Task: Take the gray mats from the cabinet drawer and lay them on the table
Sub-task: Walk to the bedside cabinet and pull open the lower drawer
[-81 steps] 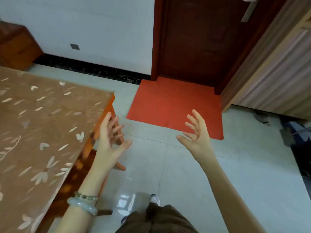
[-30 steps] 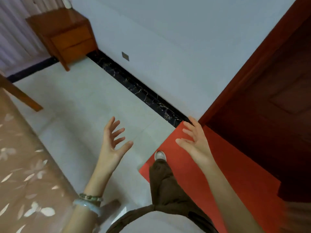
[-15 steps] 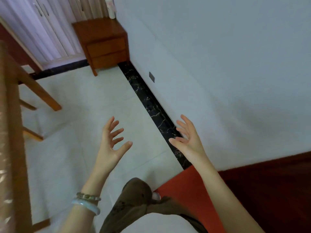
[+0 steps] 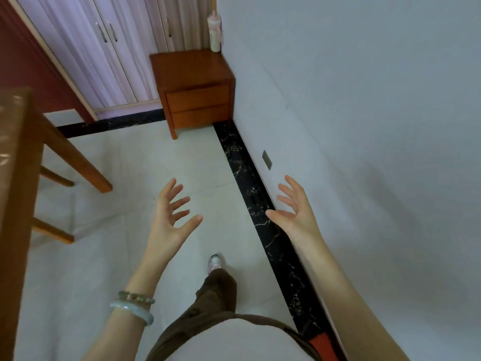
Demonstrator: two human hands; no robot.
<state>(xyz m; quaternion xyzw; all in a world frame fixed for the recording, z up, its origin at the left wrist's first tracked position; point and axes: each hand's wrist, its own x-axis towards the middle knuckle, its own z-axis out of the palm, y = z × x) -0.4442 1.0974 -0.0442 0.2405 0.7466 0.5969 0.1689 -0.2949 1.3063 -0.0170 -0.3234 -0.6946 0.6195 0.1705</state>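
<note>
L hand [image 4: 169, 217] & R hand [image 4: 294, 209] were empty, fingers spread, held apart. Cabinet [image 4: 192, 71] stood straight ahead in the corner, well apart from the hands, more in line w/ L hand. Its drawers [image 4: 197, 97] were closed; gray mats not visible, prob inside. Table [image 4: 18, 157] at left.

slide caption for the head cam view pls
Left hand and right hand open and empty, facing the closed two-drawer cabinet; table at left.

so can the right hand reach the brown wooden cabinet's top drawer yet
Probably not yet: the right hand hovers well short of the brown wooden cabinet's top drawer; only bare floor lies between.
</note>
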